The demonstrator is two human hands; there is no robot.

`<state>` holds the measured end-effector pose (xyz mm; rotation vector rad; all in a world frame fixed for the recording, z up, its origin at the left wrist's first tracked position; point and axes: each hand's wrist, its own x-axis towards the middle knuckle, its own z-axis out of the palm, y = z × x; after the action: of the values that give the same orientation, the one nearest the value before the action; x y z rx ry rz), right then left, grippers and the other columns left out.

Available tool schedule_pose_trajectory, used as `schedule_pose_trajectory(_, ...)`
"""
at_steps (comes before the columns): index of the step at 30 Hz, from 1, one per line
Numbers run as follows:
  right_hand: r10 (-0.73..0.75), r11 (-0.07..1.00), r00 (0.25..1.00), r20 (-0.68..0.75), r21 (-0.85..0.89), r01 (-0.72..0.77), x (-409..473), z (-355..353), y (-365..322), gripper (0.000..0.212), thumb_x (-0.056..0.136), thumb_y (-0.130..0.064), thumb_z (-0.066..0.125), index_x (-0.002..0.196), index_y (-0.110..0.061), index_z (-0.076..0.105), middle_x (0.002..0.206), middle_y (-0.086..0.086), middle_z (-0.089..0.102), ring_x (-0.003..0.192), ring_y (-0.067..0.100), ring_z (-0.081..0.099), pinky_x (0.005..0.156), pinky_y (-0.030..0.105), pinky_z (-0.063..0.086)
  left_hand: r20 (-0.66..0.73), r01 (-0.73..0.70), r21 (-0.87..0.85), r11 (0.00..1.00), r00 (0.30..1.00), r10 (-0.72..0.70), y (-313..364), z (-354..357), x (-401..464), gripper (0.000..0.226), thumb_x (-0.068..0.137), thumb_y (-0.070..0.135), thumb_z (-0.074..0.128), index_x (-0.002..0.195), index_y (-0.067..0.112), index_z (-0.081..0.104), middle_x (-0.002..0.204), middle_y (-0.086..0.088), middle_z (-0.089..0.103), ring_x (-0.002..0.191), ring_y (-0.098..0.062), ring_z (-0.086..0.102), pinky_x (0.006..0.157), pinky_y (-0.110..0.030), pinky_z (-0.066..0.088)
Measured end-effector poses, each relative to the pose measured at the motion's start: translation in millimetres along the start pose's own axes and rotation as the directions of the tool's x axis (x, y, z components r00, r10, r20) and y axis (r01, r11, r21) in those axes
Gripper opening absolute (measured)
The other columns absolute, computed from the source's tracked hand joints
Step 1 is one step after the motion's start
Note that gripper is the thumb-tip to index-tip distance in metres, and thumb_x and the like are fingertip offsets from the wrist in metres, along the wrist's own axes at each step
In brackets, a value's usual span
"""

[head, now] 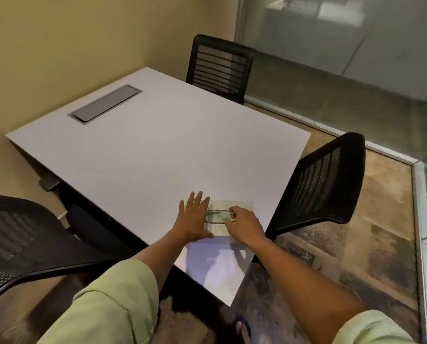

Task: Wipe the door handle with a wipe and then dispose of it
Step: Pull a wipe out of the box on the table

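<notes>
A flat pale-green wipes pack (pixel 242 206) lies on the white table (pixel 157 150) near its front right corner. My left hand (pixel 195 217) rests flat, fingers spread, on the pack's left end. My right hand (pixel 244 225) is at the oval opening on top of the pack, with thumb and fingers pinched on a bit of white wipe (pixel 223 215) that sticks out of it. No door handle is in view.
Black mesh chairs stand at the table's far side (pixel 220 68), right side (pixel 324 180) and near left (pixel 16 242). A grey cable hatch (pixel 105 103) is set in the tabletop. A frosted glass partition (pixel 356 45) runs along the right.
</notes>
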<state>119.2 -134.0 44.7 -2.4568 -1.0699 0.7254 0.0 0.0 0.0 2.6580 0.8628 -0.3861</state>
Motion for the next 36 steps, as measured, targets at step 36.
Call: schedule_pose_trajectory(36,0.107,0.99,0.993,-0.058,0.1,-0.101,43.0,12.6,17.1,0.011,0.09,-0.029,0.06,0.082,-0.027,0.068,0.087,-0.01,0.07,0.082,0.015,0.063,0.072,0.032,0.052,-0.051,-0.128,0.089,0.988,0.99,0.133,-13.6,52.9,29.5,0.144,0.058,0.105,-0.001,0.161,0.004,-0.012,0.169,-0.014,-0.02,0.152,-0.029,-0.03,0.119,-0.049,-0.024)
